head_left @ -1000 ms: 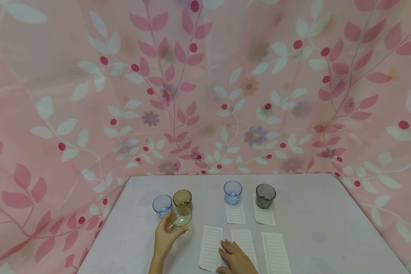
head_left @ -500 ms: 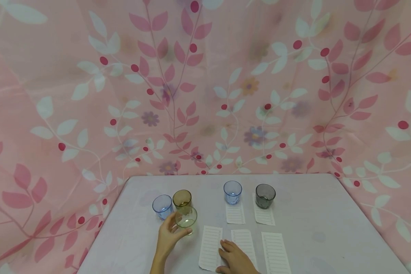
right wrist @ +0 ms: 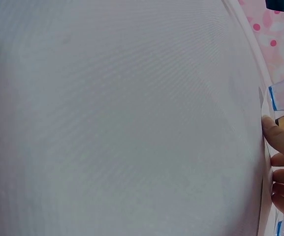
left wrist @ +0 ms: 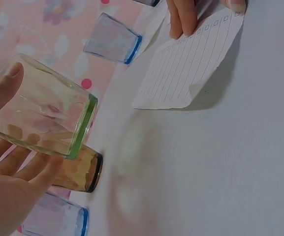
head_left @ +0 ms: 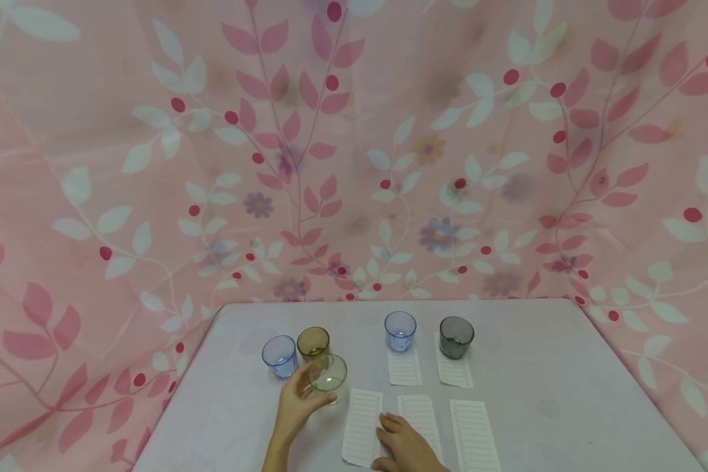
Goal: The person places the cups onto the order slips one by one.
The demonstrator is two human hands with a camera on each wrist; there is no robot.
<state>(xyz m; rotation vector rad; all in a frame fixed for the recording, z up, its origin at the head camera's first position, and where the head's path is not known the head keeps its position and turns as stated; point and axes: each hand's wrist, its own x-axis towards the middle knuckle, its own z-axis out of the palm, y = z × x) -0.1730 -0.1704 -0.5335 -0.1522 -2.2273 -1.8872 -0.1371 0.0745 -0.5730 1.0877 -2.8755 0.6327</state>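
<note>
My left hand (head_left: 295,408) holds a pale green drinking glass (head_left: 328,377) upright, thumb on one side and fingers on the other. In the left wrist view its thick green base (left wrist: 82,127) appears off the table. Just behind stand an amber glass (head_left: 313,341) and a blue glass (head_left: 279,359). My right hand (head_left: 410,449) rests with loosely bent fingers over the left lined paper slip (head_left: 362,426) and the middle slip (head_left: 420,414). The left wrist view shows its fingertips (left wrist: 186,22) touching a slip whose near end lifts slightly from the table.
Towards the back, a second blue glass (head_left: 400,333) and a grey glass (head_left: 456,338) stand at the far ends of two slips. Another slip (head_left: 474,432) lies right of my right hand. A pink floral curtain (head_left: 354,164) hangs behind the white table (head_left: 554,367).
My left hand has carried the pale green glass rightward, away from the amber and blue glasses and closer to the left slip. The right hand has stayed in place.
</note>
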